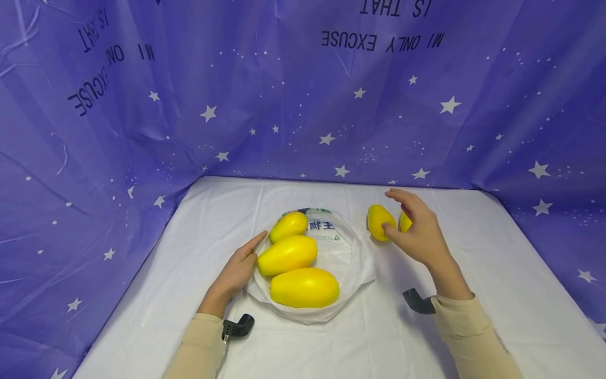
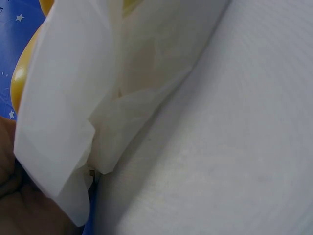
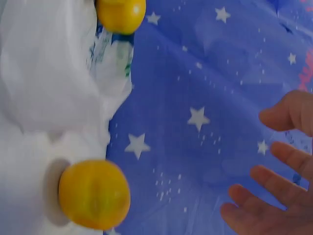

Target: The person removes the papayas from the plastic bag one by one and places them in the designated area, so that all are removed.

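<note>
I see my right hand at a yellow mango that lies on the table, toward the far edge and right of the middle. The thumb touches the mango's near side and the fingers arch over its top, spread and relaxed; they are not closed around it. In the right wrist view the fingers are open and apart from the mango. A second mango lies just behind this hand, mostly hidden by it.

Left of them, at the middle of the table, is a white bag, opened wide, with three mangoes inside: a small one at the far side, a bigger one in the middle and the biggest at the near side. My left hand rests flat against the bag's left rim, fingers straight, holding nothing. In the left wrist view the bag's folded edge lies just beside the palm.

Between the bag's right rim and the first mango there is a narrow strip of bare table. The right side and the near edge of the table have free room. A purple star cloth stands close behind the far edge and along both sides.
</note>
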### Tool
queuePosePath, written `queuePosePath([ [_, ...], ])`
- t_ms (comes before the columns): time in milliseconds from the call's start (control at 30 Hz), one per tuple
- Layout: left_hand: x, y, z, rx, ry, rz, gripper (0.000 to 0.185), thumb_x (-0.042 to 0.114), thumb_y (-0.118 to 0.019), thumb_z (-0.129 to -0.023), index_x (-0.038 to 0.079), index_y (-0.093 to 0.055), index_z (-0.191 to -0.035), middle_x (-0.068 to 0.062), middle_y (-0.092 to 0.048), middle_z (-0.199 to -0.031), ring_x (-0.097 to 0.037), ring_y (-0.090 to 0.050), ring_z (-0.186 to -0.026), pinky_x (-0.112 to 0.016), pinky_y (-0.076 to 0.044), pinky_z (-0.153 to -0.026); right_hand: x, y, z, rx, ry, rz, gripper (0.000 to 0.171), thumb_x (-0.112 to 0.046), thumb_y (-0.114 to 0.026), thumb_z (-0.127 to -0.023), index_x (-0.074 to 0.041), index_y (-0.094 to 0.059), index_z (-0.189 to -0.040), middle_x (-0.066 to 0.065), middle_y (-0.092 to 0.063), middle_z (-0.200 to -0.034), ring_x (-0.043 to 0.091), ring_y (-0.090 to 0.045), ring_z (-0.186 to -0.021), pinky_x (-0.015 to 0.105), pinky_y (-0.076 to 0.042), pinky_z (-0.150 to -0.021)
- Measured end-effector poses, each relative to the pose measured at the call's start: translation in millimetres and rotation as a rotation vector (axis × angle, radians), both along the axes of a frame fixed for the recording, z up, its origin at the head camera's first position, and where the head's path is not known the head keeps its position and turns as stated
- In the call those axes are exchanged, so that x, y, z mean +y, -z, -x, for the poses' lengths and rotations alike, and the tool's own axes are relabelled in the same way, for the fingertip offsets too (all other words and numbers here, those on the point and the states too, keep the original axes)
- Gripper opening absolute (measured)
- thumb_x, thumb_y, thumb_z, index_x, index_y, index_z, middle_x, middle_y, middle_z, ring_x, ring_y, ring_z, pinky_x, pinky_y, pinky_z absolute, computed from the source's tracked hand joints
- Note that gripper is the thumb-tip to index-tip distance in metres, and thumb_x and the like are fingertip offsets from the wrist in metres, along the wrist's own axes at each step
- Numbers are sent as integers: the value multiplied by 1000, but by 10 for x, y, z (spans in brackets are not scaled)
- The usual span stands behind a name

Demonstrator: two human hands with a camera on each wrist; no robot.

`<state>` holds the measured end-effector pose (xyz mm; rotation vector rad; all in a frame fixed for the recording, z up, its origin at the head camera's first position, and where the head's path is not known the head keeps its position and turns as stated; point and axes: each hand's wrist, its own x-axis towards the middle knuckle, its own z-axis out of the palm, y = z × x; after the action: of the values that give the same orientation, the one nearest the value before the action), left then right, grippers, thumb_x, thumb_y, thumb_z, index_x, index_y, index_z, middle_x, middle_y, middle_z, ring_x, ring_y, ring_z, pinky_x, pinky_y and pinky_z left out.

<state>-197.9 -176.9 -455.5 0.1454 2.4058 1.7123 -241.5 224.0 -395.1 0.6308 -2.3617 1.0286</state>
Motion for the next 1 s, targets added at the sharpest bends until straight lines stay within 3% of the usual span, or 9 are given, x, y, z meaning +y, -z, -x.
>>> queuePosePath([
  [67,-6,39,20,3,0,-2,54,2,-29,-101,16,-32,-154,-3,-26,-158,-24,-16,-146,-47,-12,-118,-82,-16,-13,18,-61,-12,65,-2,-80,-70,-7,-59,-132,5,-55,-135,23,-49,-125,21,-38,-105],
  [233,-61,257,128,17,-6,-14,54,4,-28,-102,19,-32,-154,0,-26,-158,-22,-15,-146,-47,-10,-118,-287,-47,-83,-38,-175,-24,65,-4,-80,-72,-10,-58,-133,5,-53,-139,22,-45,-130,45,-42,-104],
  [300,-78,321,154,22,-11,-18,54,5,-29,-102,22,-32,-154,2,-27,-157,-21,-15,-146,-47,-10,-118,-362,-47,-111,-68,-208,-32,64,-6,-80,-74,-13,-57,-134,2,-51,-140,21,-45,-131,50,-42,-102],
  [567,-77,361,162,32,-14,-19,55,7,-30,-102,26,-35,-153,5,-28,-157,-20,-16,-145,-47,-11,-118,-622,-8,-211,-135,-345,-71,63,-13,-80,-77,-22,-55,-135,-5,-48,-142,18,-44,-130,45,-42,-104],
  [1000,-74,354,153,29,-15,-2,55,7,-29,-101,26,-33,-153,5,-27,-157,-20,-16,-146,-48,-11,-118,-946,107,-382,-201,-513,-203,61,-20,-77,-77,-18,-55,-134,-4,-47,-143,15,-43,-132,43,-43,-103],
])
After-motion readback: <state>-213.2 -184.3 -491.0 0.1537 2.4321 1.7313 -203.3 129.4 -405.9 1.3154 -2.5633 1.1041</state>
